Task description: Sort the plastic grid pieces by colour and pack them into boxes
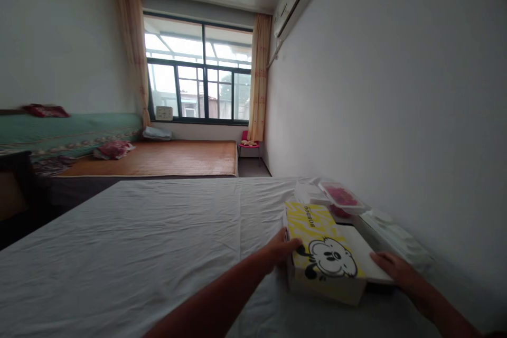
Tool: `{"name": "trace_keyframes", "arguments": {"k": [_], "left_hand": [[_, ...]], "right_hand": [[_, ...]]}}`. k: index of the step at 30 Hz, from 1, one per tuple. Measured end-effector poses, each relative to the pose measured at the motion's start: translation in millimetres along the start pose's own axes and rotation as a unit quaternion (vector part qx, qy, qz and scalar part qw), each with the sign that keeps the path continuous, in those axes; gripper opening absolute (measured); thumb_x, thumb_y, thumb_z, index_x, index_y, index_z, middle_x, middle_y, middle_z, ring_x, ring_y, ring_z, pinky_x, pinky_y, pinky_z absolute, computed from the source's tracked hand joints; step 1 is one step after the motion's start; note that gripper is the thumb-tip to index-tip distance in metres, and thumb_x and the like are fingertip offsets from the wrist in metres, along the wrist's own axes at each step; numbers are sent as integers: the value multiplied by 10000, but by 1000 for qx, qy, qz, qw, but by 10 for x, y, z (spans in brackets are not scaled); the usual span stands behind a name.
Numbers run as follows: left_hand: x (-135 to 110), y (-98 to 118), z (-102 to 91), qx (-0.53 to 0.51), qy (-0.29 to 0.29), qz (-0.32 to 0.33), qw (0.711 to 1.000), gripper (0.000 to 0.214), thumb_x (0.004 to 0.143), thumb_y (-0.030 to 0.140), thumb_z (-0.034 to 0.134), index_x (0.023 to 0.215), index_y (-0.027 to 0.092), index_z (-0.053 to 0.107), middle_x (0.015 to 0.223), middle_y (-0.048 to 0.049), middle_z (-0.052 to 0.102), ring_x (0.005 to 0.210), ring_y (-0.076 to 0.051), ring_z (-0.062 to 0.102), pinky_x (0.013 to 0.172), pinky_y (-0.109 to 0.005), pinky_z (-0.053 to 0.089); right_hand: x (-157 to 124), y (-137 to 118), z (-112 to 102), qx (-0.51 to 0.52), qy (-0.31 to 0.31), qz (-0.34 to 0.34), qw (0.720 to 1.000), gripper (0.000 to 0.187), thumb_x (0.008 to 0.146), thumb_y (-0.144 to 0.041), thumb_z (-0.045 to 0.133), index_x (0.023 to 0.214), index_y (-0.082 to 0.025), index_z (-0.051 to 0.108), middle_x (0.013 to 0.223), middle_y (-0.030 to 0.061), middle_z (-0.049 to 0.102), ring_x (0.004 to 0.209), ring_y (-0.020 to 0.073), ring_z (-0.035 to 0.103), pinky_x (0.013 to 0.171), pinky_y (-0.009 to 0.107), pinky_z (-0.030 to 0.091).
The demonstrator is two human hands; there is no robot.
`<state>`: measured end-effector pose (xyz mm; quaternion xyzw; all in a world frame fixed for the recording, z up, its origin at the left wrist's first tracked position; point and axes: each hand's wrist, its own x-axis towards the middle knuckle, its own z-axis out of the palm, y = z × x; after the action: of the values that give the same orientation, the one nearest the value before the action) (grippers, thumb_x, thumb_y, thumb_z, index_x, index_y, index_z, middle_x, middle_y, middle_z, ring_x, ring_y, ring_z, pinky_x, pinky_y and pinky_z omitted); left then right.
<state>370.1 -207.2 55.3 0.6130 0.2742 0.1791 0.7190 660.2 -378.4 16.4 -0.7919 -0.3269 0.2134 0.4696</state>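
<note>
A yellow and white cardboard box [317,237], printed with a cartoon dog and the word BOBDOG, is at the right of the white-covered table. My left hand [283,248] grips its left side, thumb on top and the other fingers mostly hidden. From the box's right side sticks out a flat white piece with dark edges [358,245]; whether it is the box's inner tray or a separate thing, I cannot tell. My right hand [390,269] holds the outer edge of that white piece, its thumb side on top.
Behind the box stand a clear plastic container with red contents [343,195] and a white carton [396,232] close to the right wall. A white cloth [178,237] covers the table. Farther off are a bed with a brown mat [190,156] and a pink chair [247,140].
</note>
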Motion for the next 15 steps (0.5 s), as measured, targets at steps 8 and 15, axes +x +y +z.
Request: {"name": "trace_keyframes", "arguments": {"k": [8,15], "left_hand": [[-779,-38,-993,99,74,-29,992,559,691,469,649,1181,258,483,1069,-57,658,889,-228,625,521,-213,430],[-1965,15,-2151,93,206,-40,973,582,665,534,649,1166,278,496,1091,-42,638,901,-216,605,583,-233,436]], "right_hand": [[-140,-435,1006,32,-123,50,991,574,591,-578,572,1021,-198,564,1019,147,670,793,286,652,545,338,495],[-430,-1253,2540,51,-238,-44,969,521,628,-571,531,997,-203,515,1023,149,665,809,256,658,574,316,500]]}}
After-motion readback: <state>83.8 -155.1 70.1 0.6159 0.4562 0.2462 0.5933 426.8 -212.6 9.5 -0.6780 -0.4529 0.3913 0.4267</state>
